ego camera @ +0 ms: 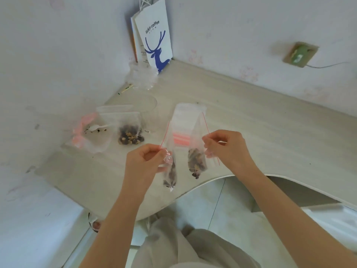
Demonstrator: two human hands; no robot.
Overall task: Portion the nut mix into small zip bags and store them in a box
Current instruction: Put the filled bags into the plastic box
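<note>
Left hand (146,158): fingers curled, with the thumb and fingertips pinching the upper edge of the left zip bag (170,172).
Left zip bag: hangs from that pinch above the table's front edge. Its dark nut mix is gathered in the lower end and its red strip runs up and away from the hand.
Right hand (227,147): fingers curled, pinching the side of the right zip bag (197,161) near its red strip.
Right zip bag: also hangs, with brown and dark nuts bunched at the bottom (one dark piece sits at the very tip).
Between the two bags: they hang side by side, with a narrow gap between their lower ends.
Stack of empty bags (186,120): lies flat on the table (251,117) just behind the held bags, red strips nearest the person.
Filled bag (129,132): on the table to the left of the hands and well apart from them, with nuts in its lower half.
Clear container (147,107): round and see-through, just behind the filled bag. I cannot tell whether anything is in it.
Large bag (96,141): at the far left, with a pink closure and an open mouth. A white spoon (97,127) and a few dark crumbs lie inside.
Crumpled plastic (140,74): near the corner.
Paper bag (156,35): white with a blue deer, leaning in the wall corner.
Wall socket (300,54): on the right wall, with a thin cable leading off to the right.
</note>
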